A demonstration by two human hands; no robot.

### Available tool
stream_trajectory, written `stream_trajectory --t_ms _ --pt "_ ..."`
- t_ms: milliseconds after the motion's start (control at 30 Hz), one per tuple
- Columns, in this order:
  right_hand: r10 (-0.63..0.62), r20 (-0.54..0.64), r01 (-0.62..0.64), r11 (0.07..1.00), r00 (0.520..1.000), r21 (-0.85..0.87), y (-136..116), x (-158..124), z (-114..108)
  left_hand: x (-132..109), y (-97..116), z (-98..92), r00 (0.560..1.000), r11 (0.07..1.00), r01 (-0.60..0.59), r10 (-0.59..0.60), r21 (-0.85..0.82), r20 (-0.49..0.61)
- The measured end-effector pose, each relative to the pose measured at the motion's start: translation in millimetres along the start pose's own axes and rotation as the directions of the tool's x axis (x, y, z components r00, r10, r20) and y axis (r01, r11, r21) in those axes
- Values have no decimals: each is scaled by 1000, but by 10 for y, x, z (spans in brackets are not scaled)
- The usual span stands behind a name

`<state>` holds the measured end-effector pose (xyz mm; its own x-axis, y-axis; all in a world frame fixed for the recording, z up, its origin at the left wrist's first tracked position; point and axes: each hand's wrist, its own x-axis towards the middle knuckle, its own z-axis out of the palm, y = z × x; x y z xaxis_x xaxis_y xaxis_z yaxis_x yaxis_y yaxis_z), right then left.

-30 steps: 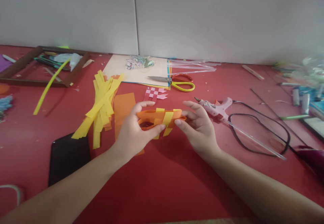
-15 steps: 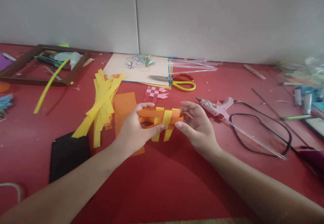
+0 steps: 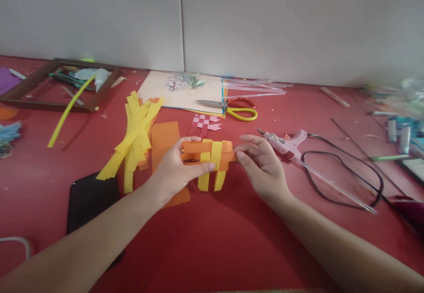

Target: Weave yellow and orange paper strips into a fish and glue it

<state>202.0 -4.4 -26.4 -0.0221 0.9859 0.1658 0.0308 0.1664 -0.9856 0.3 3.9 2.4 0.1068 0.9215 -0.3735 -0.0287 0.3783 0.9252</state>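
Orange and yellow paper strips (image 3: 216,156), woven over and under each other, are held up over the red table. My left hand (image 3: 172,167) grips the weave from its left side, thumb lying across the front. At the right end, my right hand (image 3: 263,165) pinches an orange strip between thumb and index finger, its other fingers loosely curled. Two yellow strip ends hang below the orange bands. Just behind the weave lies a pink and red woven paper fish (image 3: 204,123). Orange paper pieces (image 3: 165,136) lie partly hidden behind my left hand.
Left of my hands are a pile of yellow strips (image 3: 134,138) and a black phone (image 3: 88,200). Scissors (image 3: 228,107) rest partly on paper sheets (image 3: 155,89) at the back. A pink glue gun (image 3: 288,145) with a looped cord lies right; a brown frame (image 3: 49,105) lies far left.
My right thumb and index finger have closed on the orange strip's right end. The yellow strips sit straighter and closer against the orange bands. The camera view has shifted slightly.
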Motion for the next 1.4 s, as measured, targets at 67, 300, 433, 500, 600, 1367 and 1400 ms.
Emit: stream_trajectory --t_ms 67,300,433,500,600,1367,1400 --pt "-8 -7 8 1000 1000 -4 3 -2 -2 -4 -3 -2 1000 1000 2 -2 21 -5" --pt "-14 -11 13 999 1000 -53 6 6 3 -35 48 19 1000 997 0 -1 72 2" --pt "-3 -17 3 999 1000 -50 8 11 -8 -36 38 15 1000 999 16 -15 48 -2" --pt "-2 -15 1 999 1000 -48 8 13 -16 -32 19 8 1000 999 21 -21 37 -7" --pt "3 -5 -3 998 1000 -59 16 17 -33 -24 0 1 1000 1000 25 -25 10 -17" --pt "-254 168 291 920 953 -263 18 -28 -132 -50 34 19 998 998 58 -58 -24 -2" --pt "-258 150 292 913 954 -286 20 -26 -122 -52 36 21 998 998 61 -61 -25 -6"
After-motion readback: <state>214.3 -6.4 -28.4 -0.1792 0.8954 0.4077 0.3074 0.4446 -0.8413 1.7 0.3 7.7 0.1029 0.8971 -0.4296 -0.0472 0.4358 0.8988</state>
